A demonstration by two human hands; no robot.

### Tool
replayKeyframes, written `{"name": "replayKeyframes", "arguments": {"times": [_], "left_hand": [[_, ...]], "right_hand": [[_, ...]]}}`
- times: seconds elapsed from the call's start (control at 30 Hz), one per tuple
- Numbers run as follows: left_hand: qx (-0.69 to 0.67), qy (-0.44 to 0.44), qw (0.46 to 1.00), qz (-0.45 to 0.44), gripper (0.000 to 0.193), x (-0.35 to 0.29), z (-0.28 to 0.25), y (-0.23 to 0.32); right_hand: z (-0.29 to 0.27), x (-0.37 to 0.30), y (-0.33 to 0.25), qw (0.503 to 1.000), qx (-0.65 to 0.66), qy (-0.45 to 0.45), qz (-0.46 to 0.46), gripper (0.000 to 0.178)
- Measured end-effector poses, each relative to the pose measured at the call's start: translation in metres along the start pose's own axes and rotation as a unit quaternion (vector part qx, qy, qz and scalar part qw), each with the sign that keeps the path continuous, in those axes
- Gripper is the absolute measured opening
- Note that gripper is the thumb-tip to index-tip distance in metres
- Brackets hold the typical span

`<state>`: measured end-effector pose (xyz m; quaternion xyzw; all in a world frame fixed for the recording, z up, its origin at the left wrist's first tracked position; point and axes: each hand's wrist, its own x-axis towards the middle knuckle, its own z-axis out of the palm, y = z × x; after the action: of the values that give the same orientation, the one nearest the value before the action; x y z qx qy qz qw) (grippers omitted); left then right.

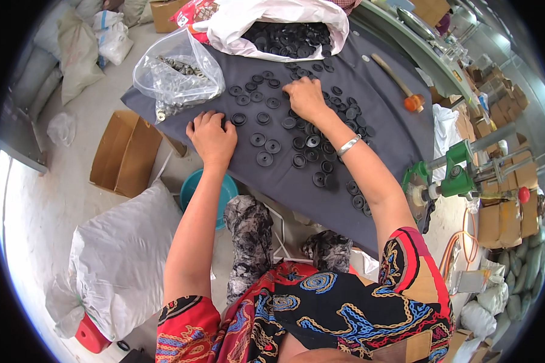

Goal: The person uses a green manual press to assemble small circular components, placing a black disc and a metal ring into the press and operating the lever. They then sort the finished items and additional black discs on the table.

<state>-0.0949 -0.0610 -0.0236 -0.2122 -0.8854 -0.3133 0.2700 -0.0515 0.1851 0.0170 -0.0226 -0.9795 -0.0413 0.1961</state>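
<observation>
Fingers of the left hand [211, 137] curl down onto the dark grey cloth [381, 91], tips touching a black disc [238, 119]; whether they pinch it I cannot tell; the right hand [307, 98] lies palm-down, fingers bent, on scattered black discs [309, 142]; a clear bag of metal parts [177, 74] sits just beside the left hand.

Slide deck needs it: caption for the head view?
Both hands sort black discs on a dark cloth-covered table.

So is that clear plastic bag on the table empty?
No, the clear plastic bag holds a heap of small silvery metal pieces, lying on the dark cloth near the left hand.
</observation>
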Motion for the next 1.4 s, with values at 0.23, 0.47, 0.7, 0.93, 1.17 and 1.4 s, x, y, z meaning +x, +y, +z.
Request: {"name": "replayKeyframes", "arguments": {"times": [0.23, 0.47, 0.7, 0.93, 1.17, 1.4], "left_hand": [[-0.007, 0.004, 1.000, -0.002, 0.020, -0.001, 0.003, -0.004], [-0.007, -0.001, 1.000, 0.001, 0.019, 0.000, 0.000, 0.001], [-0.014, 0.007, 1.000, 0.001, 0.019, 0.000, 0.002, -0.001], [-0.013, 0.001, 1.000, -0.005, 0.019, -0.001, 0.001, -0.001], [-0.017, -0.003, 1.000, -0.005, 0.019, 0.000, 0.003, -0.003], [-0.017, -0.007, 1.000, -0.006, 0.019, 0.000, 0.000, -0.003]], "right_hand": [[0.001, 0.003, -0.028, 0.999, 0.028, -0.039, 0.005, 0.029], [0.026, 0.048, 0.027, 0.989, 0.039, -0.002, 0.144, 0.031], [0.032, 0.050, 0.016, 0.985, 0.013, -0.126, 0.118, 0.038], [0.016, 0.044, 0.055, 0.963, 0.193, 0.070, 0.177, 0.033], [0.017, 0.035, 0.058, 0.983, 0.147, 0.004, 0.112, 0.034], [0.030, 0.065, 0.019, 0.995, 0.054, -0.038, 0.068, 0.028]]}}
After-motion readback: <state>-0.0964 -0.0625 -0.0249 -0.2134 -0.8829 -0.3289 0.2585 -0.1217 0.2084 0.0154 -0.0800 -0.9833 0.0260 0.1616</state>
